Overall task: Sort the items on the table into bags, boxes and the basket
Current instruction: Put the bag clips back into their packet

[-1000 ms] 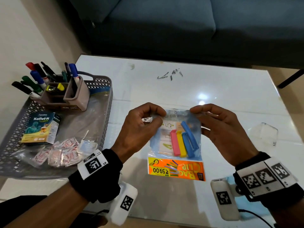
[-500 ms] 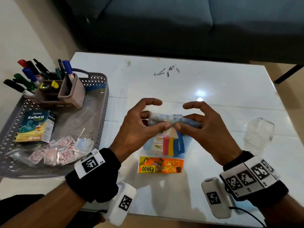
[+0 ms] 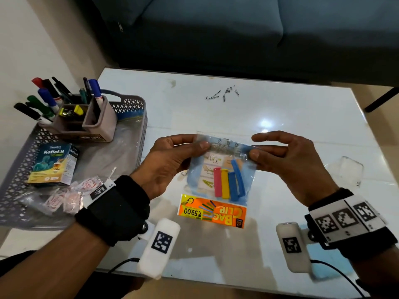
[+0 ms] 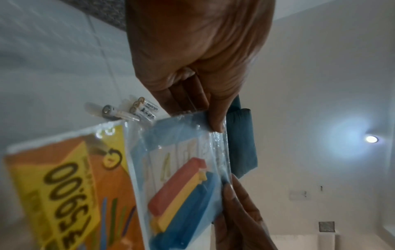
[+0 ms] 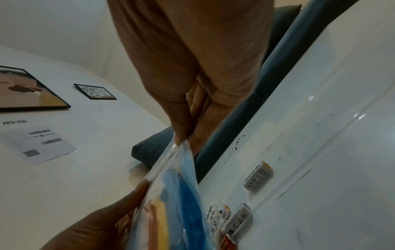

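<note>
Above the near middle of the table (image 3: 280,108), the zip bag (image 3: 220,167) with the bag clips (image 3: 228,184) is now stretched flat. A moment ago its top was bunched between close hands. The left hand (image 3: 170,165) and right hand (image 3: 287,160) have moved apart, each pinching a top corner. The seal looks pressed shut, so the bag seems ready for the basket (image 3: 129,104) at the left edge.

Living room: sofa (image 3: 216,29), framed pictures (image 5: 32,89).
</note>
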Demonstrator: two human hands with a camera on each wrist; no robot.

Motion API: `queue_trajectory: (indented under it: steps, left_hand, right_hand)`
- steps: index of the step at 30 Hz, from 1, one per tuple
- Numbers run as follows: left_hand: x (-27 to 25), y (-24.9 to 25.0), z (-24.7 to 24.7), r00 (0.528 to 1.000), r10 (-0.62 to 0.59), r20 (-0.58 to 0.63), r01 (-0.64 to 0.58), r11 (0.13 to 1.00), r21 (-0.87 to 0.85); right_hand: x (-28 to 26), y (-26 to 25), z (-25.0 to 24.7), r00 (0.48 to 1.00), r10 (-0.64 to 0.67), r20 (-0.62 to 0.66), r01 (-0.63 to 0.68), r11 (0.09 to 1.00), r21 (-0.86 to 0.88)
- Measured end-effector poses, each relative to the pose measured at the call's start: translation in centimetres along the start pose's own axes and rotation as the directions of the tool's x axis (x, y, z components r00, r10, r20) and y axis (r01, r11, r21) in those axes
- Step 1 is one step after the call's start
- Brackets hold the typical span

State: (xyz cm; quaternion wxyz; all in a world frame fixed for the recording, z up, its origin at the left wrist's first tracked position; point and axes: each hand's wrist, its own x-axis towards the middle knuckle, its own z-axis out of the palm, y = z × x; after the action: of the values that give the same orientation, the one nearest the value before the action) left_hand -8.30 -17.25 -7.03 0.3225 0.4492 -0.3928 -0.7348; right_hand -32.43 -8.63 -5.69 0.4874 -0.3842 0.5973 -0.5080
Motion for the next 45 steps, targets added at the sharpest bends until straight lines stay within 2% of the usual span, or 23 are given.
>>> queue_trajectory:
  steps: [5,8,10,12,15,18,22,25,27,31,35,38,40,42,45]
  left_hand:
    - [0.2,-0.1,-0.2,0.999,-0.050,0.015,0.051,0.996,-0.067]
    - [0.0,-0.8,0.2,0.998,-0.057,-0.017,0.055,0.994,-0.095]
    - [-0.3,-1.3,0.8,0.998,-0.057,-0.015,0.056,0.995,-0.078]
    - [-0.6,-1.7,1.4,0.998,-0.054,0.010,0.054,0.997,-0.056]
    - [-1.0,-2.2,1.9,0.998,-0.026,0.057,0.021,0.996,0.087]
    - [-0.8,-2.3,1.6,0.999,0.031,0.027,-0.036,0.979,0.200]
    - [-0.4,-1.4,1.1,0.996,0.078,0.038,-0.084,0.971,0.223]
    - [-0.6,-0.7,1.0,0.994,0.067,0.083,-0.083,0.972,0.219]
    - [-1.0,-0.2,1.2,0.993,0.061,0.103,-0.085,0.966,0.243]
    - [-2.4,1.5,1.4,0.991,0.093,0.094,-0.114,0.963,0.244]
    - [-3.6,2.8,-0.1,0.991,0.123,0.054,-0.131,0.970,0.204]
    - [-4.6,4.2,-1.7,0.990,0.136,0.039,-0.142,0.955,0.262]
    - [-5.8,5.7,-3.4,0.981,0.173,0.089,-0.194,0.906,0.377]
    - [-6.9,7.5,-4.7,0.959,0.211,0.188,-0.280,0.801,0.530]
    - [-9.8,10.6,-8.5,0.912,0.277,0.303,-0.405,0.488,0.773]
  right_hand:
    - [0.2,-0.2,-0.4,0.999,0.015,0.052,-0.020,0.994,0.103]
    - [0.0,0.0,0.1,0.990,0.069,0.127,-0.087,0.986,0.143]
    - [-0.1,0.3,0.8,0.983,0.110,0.145,-0.125,0.987,0.103]
    - [-0.1,0.9,1.3,0.991,0.084,0.100,-0.084,0.996,-0.009]
    - [-0.3,1.4,1.7,0.994,0.052,0.100,-0.040,0.992,-0.122]
    - [-0.3,1.1,1.7,0.988,0.071,0.134,-0.051,0.988,-0.145]
    - [-0.4,0.1,1.0,0.963,0.075,0.259,-0.061,0.996,-0.061]
    - [-0.9,-0.3,0.2,0.920,0.073,0.386,-0.071,0.997,-0.022]
    - [-1.1,-0.6,-0.1,0.904,0.079,0.421,-0.099,0.995,0.026]
    - [-1.6,-1.2,0.8,0.915,0.089,0.393,-0.143,0.984,0.110]
    - [-2.8,-0.3,3.1,0.929,0.116,0.350,-0.107,0.993,-0.045]
    - [-3.5,0.1,4.6,0.952,0.103,0.290,-0.090,0.994,-0.058]
    - [-3.7,-0.4,5.9,0.958,0.065,0.279,-0.044,0.996,-0.081]
    - [-3.7,-1.6,6.9,0.962,-0.006,0.275,0.049,0.987,-0.152]
    - [-3.5,-4.8,10.4,0.925,-0.106,0.366,0.232,0.918,-0.320]
